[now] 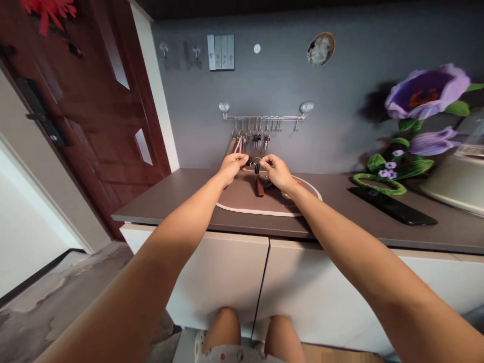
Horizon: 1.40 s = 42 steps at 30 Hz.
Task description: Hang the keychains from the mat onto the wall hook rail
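Note:
My right hand (278, 171) pinches a metal key ring (257, 159) between thumb and fingertips. From that ring hangs a brown leather key fob (259, 187), with a dark clasp above it. Just to the left, my left hand (233, 168) has its fingers closed near a small dark piece that looks like a key; its exact form is hidden. Both hands are over an oval brown mat (245, 205) with a pale rim. Behind them, a clear hook rail (264, 118) on the wall carries several bunches of keys (257, 138) and a pink strap (238, 145).
On the counter (151, 199) to the right lie a black phone-like slab (393, 205) and purple flower decorations (427, 96) beside a pale lampshade-like object (459, 176). Small things sit on the mat behind my right hand. A dark red door (94, 101) stands left; white cabinet doors (219, 272) are below.

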Available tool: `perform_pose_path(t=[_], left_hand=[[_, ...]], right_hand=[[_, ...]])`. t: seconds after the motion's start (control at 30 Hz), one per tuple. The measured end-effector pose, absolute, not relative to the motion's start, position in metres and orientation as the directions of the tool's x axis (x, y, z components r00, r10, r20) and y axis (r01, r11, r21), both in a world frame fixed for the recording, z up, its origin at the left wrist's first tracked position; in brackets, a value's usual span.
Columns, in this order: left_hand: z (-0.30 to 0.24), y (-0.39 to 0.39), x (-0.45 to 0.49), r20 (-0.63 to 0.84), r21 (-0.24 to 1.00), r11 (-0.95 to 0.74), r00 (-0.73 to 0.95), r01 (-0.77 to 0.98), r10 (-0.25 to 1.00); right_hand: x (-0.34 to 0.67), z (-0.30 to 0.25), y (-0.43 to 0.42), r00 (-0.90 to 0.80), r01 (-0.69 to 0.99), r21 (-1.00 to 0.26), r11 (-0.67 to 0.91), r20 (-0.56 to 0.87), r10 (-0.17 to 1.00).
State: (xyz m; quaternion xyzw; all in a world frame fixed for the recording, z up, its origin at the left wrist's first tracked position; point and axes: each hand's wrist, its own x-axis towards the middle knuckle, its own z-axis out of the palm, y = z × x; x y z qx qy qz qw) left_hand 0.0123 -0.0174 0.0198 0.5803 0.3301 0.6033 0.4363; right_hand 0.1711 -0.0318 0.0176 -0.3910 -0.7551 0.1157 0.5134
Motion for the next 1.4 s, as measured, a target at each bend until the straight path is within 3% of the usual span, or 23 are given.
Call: perform_pose_path(t=[0.23,0.47,0.63,0.77,0.87,1.4], left_hand=[[0.016,-0.018,0.012,0.335,0.928,-0.293,0.171,-0.230,0.926],[0.014,-0.016,0.013,0.457,0.890,-0.448,0.166,-0.086,0.874],[0.021,-0.022,0.011,0.707,0.661,-0.695,0.076,0.283,0.703],[0.021,-0.026,0.010,0.779,0.385,-0.753,0.250,0.534,0.575],[0.018,-0.025,0.011,0.759,0.279,-0.753,0.344,0.597,0.553],[0.002,-0.030,0.026,0.705,0.171,-0.678,0.392,0.715,0.591]], right_hand=[[0.172,0.019,-0.031,-0.084,0.216,-0.727,0.652,0.651,0.754],[0.175,0.020,-0.028,-0.020,0.164,-0.747,0.644,0.651,0.759],[0.179,0.019,-0.022,0.027,0.159,-0.773,0.614,0.625,0.780],[0.180,0.021,-0.022,0.085,0.078,-0.794,0.603,0.608,0.789],[0.181,0.024,-0.025,0.110,0.012,-0.807,0.590,0.588,0.802],[0.182,0.030,-0.032,0.124,-0.191,-0.825,0.532,0.517,0.847]])
